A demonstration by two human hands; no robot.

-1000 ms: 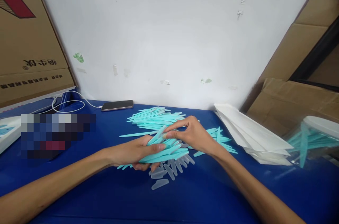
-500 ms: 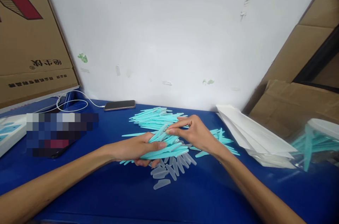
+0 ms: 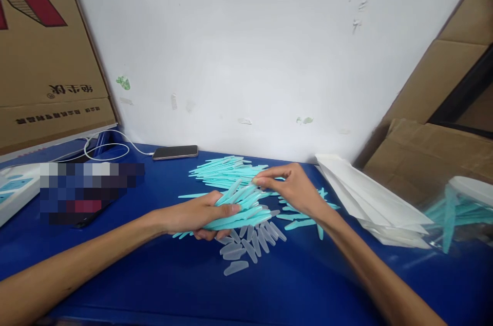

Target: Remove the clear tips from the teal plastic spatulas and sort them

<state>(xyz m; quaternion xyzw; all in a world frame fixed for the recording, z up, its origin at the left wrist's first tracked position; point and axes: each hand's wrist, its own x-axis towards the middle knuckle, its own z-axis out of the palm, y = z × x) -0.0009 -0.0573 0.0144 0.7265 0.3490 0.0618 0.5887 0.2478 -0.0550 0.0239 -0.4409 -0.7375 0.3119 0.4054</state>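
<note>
Holding the bundle of turquoise sticks point(image 3: 250, 210) well seems to me a matter of light, even pressure: it lies across my left hand point(image 3: 188, 215), thumb pressed on top and the other fingers curled beneath, with the stick ends fanned out past my fingertips. I'd want that thumb firm enough that the lower sticks don't slide, yet loose enough for one to shift alone. My right hand point(image 3: 295, 187) has thumb and index finger drawn narrow into a pinch at the fan's upper edge; I can't tell whether anything is between them. A pinch at the very end of a single stick, square to its length, would in my judgement disturb its neighbours least. Just below my left fingers, loose translucent pieces point(image 3: 236, 268) lie on the blue table point(image 3: 185, 290), so I'd keep the knuckles off them. Beyond my fingertips is a larger pile of turquoise sticks point(image 3: 219, 169); a smaller scatter point(image 3: 298, 223) lies under and beside my right wrist, and the white paper sleeves point(image 3: 365, 195) rest farther out, right of that wrist.
</note>
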